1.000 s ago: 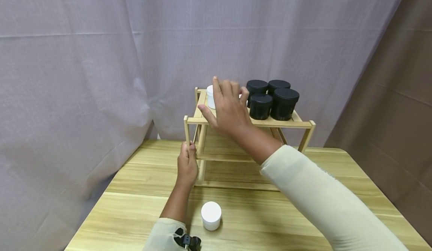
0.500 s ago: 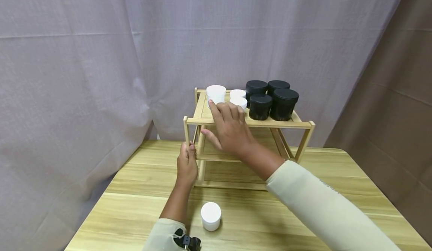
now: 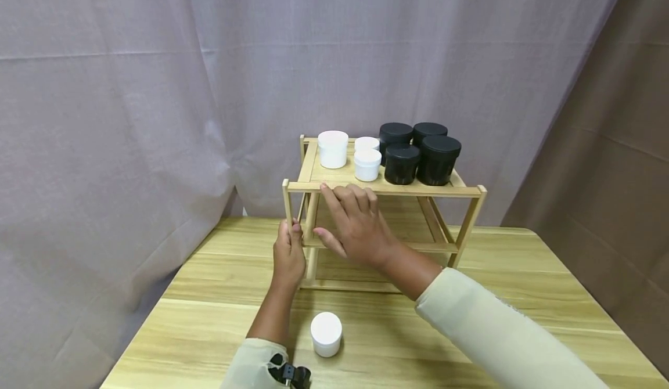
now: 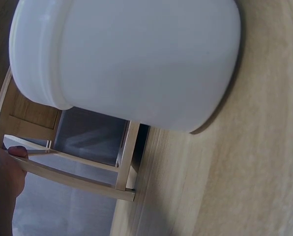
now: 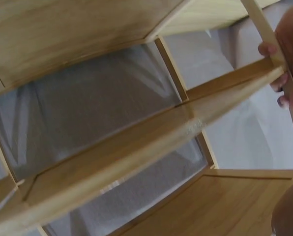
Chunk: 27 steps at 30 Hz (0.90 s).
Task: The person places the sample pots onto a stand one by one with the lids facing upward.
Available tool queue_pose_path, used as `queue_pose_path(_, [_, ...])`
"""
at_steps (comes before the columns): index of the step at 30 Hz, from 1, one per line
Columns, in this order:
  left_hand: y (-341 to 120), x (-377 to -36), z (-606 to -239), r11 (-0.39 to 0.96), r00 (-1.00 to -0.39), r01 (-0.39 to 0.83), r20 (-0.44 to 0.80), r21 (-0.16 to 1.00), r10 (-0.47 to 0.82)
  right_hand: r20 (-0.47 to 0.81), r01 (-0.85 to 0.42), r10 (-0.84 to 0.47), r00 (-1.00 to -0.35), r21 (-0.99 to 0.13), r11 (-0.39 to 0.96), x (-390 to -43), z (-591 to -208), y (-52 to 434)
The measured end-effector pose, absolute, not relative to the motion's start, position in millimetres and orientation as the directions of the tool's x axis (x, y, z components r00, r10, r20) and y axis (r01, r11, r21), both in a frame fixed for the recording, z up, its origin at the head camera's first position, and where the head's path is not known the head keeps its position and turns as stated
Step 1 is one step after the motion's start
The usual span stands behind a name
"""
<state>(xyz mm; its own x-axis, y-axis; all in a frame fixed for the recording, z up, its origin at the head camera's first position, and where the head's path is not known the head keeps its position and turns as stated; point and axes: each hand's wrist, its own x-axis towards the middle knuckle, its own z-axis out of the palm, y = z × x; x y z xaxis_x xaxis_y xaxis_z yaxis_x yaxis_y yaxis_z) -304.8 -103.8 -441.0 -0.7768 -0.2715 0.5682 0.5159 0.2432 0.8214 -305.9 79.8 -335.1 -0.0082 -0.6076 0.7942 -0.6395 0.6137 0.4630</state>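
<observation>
A two-tier wooden rack (image 3: pixel 384 188) stands at the back of a wooden worktop (image 3: pixel 470 331). The left hand (image 3: pixel 289 256) grips the rack's front left post. The right hand (image 3: pixel 355 226) hovers with fingers spread and relaxed in front of the top shelf, holding nothing. On that shelf sit three white jars (image 3: pixel 333 148) and four black jars (image 3: pixel 420 152). Another white jar (image 3: pixel 326 334) stands on the worktop near the left forearm.

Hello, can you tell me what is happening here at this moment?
A person is working at a wooden rack on a table. The left hand grips the rack's front left post. The right hand is open in front of the top shelf and holds nothing. On that shelf stand three white jars and four black jars. Another white jar stands on the table.
</observation>
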Motion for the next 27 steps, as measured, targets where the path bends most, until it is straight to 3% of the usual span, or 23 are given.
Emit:
queue_pose_path(8, [-102.7, -305.0, -441.1, 0.252, -0.776, 0.514, 0.569, 0.820, -0.271, 0.783, -0.693, -0.621, 0.047, 0.473, 0.545, -300.4, -358.1, 85.9])
queue_pose_path(12, [-102.7, -305.4, -440.1, 0.247, -0.780, 0.519, 0.572, 0.818, -0.256, 0.803, -0.761, -0.596, 0.025, 0.402, 0.509, -295.1, -366.2, 87.8])
queue_pose_path(21, [-103.1, -306.4, -440.7, 0.258, -0.785, 0.505, 0.563, 0.824, -0.259, 0.879, -0.880, -0.423, -0.219, 0.009, 0.474, -269.2, -386.3, 84.7])
queue_pose_path(27, [-104.3, -304.1, -440.2, 0.255, -0.789, 0.504, 0.560, 0.826, -0.252, 0.828, -0.899, -0.440, -0.349, -0.163, 0.405, -256.8, -397.7, 84.2])
